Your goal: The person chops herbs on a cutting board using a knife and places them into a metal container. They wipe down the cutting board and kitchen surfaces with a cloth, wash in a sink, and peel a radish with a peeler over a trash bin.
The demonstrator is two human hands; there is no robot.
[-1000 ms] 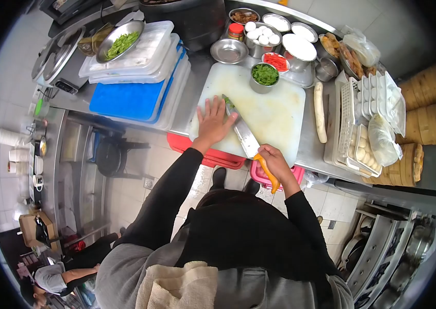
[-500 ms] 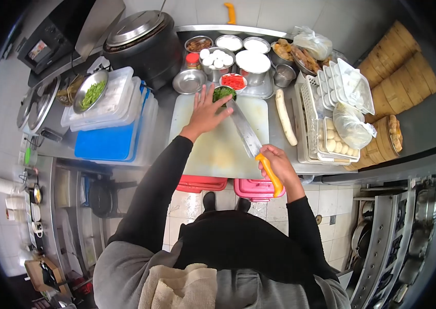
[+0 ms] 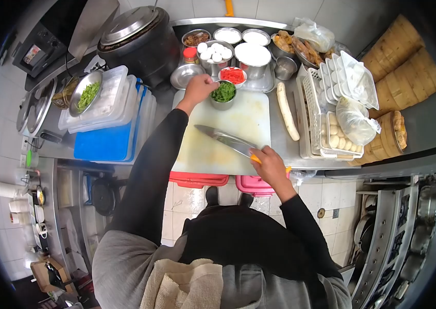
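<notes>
My right hand (image 3: 271, 166) grips the orange handle of a kitchen knife (image 3: 224, 138). The blade lies low over the white cutting board (image 3: 197, 154), tip to the left. At the board's back edge stands a small metal cup (image 3: 223, 105) filled with chopped green herbs (image 3: 224, 92). My left hand (image 3: 200, 88) is at the cup's left rim with its fingers curled together; whatever they pinch is hidden. Just behind the cup sits a bowl of red strips (image 3: 232, 76).
A metal bowl of white eggs (image 3: 214, 53) and tubs of white contents (image 3: 252, 53) stand at the back. A long pale roll (image 3: 286, 111) lies right of the board, beside a white basket (image 3: 308, 118). Stacked lidded containers (image 3: 102, 105) and a large black pot (image 3: 138, 54) are at left.
The knife has swung away from the cup and down over the board. My left hand has gone from spread fingers beside the cup to curled fingers at its rim.
</notes>
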